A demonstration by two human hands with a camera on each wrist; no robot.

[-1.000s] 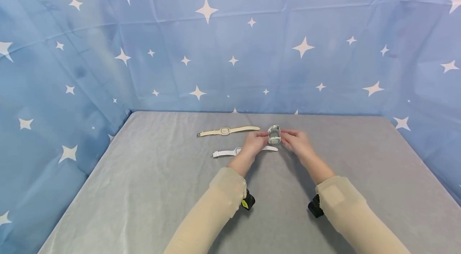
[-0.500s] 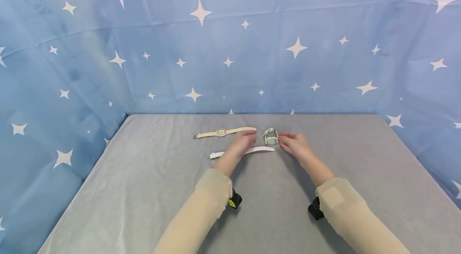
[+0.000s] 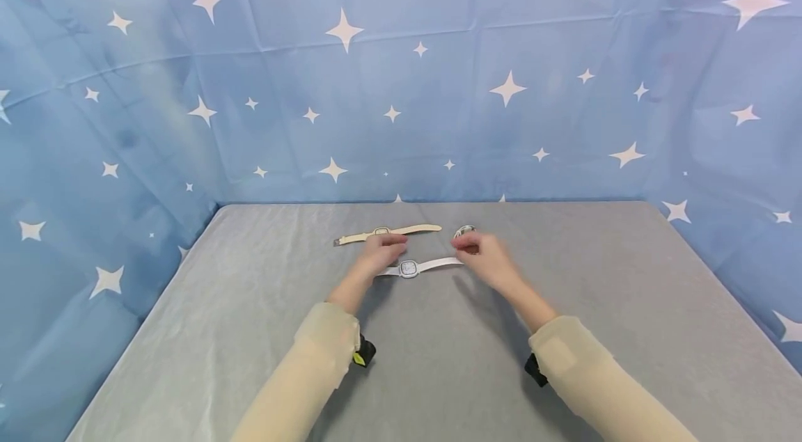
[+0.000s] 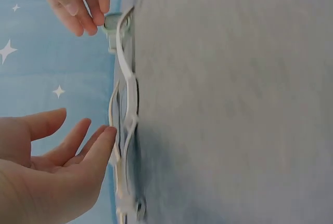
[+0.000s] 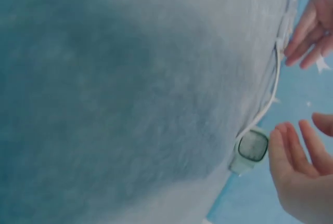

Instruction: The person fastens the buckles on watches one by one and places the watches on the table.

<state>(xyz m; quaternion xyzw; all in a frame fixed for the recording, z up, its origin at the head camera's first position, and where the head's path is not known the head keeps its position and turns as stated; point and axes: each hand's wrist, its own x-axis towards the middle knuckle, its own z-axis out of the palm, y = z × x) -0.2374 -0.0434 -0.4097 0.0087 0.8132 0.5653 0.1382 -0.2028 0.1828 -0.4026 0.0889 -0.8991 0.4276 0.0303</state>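
Observation:
In the head view a white watch (image 3: 409,269) lies stretched out on the grey cloth, its left strap partly behind my left hand (image 3: 376,254). That hand is over the strap, fingers loosely bent and holding nothing in the left wrist view. Behind it lies a cream watch (image 3: 421,228), unbuckled and flat, its case partly hidden. A pale green watch (image 3: 465,230) with its band looped stands to the right, mostly hidden by my right hand (image 3: 489,261). In the right wrist view, the fingers are relaxed close to the green watch's face (image 5: 253,146); contact is unclear.
Grey cloth (image 3: 451,358) covers the table, whose back edge meets a blue star-patterned curtain (image 3: 426,94). The curtain also runs along the left and right sides. A black wrist camera (image 3: 364,351) hangs below the left sleeve.
Both hands have let go of the green watch, which stays standing on the cloth. My left hand has moved left across the white watch; my right hand has shifted slightly left and nearer.

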